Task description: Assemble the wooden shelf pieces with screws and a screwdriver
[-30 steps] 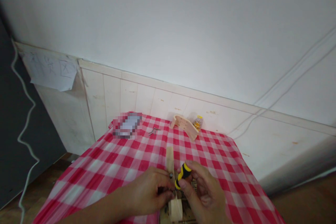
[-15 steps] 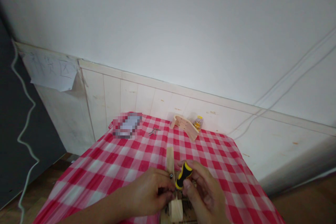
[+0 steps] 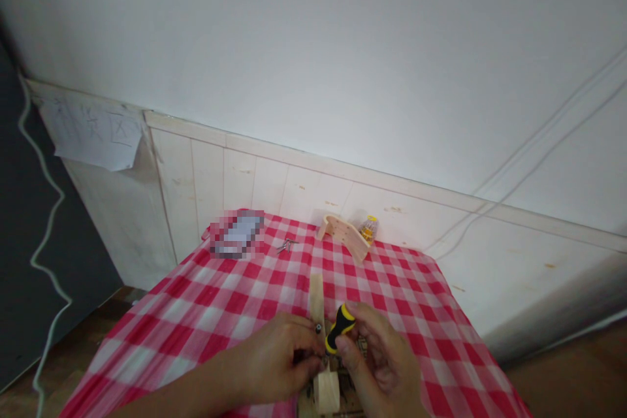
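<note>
My right hand (image 3: 385,359) grips a stubby yellow-and-black screwdriver (image 3: 339,330) between thumb and fingers, its handle tilted up to the right. The driver's lower end points at a pale wooden piece (image 3: 317,294), a long strip with a wider block at its near end. My left hand (image 3: 281,359) is closed at the strip's left side, thumb and fingers pinched near the driver's lower end. What those fingers hold is hidden. A small dark round fitting (image 3: 318,328) shows by the left fingertips. Beneath the wood lies a brown board with dark markings (image 3: 350,398), partly covered by my hands.
A red-and-white checked cloth (image 3: 196,320) covers the table. Toward the back lie a blurred-out flat object (image 3: 238,234), several metal screws (image 3: 287,245), a curved wooden part with holes (image 3: 345,235) and a small yellow-topped container (image 3: 369,228). The panelled wall (image 3: 274,176) stands behind.
The screwdriver handle has tipped slightly left and down with my right hand. My left hand and the wooden piece stay nearly in place.
</note>
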{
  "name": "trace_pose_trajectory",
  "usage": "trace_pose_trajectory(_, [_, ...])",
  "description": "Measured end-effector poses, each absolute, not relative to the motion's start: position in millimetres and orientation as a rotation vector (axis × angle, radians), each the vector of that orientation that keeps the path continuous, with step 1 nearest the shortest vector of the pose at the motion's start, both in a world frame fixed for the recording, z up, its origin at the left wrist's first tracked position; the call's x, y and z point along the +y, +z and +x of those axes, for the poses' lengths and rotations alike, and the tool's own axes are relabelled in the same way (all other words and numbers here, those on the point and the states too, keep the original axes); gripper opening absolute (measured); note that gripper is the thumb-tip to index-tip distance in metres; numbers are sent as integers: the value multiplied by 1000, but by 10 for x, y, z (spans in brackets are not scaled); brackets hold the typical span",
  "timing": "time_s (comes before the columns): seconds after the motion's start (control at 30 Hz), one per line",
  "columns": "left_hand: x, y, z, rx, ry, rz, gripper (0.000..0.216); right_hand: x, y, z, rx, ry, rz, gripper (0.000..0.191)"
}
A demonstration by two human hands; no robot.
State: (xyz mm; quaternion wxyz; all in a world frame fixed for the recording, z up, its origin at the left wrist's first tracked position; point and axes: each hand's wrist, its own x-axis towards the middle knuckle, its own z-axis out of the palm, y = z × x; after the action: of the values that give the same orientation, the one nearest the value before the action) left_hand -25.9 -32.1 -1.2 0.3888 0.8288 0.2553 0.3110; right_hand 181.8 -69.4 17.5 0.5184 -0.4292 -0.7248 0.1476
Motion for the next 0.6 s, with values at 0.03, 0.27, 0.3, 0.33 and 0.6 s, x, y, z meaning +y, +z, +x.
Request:
trace_pose_trajectory(0.03, [-324, -9, -260, 656, 787, 2108, 14, -693, 175, 1822, -1758, 350, -1039, 39])
trace_pose_trajectory(0.27, [-334, -24, -260, 646, 818, 2131, 15, -678, 170, 1828, -1760, 315, -1038, 42])
trace_pose_trajectory(0.3, [-334, -20, -259, 642, 823, 2127, 15, -676, 166, 1824, -1762, 311, -1034, 42])
trace_pose_trajectory(0.33, [-333, -15, -258, 638, 830, 2122, 15, -674, 159, 1819, -1762, 306, -1029, 41])
trace_pose_trajectory(0.6, [-320, -17, -251, 655, 796, 2106, 12, -626, 50, 1810, -1744, 276, -989, 37])
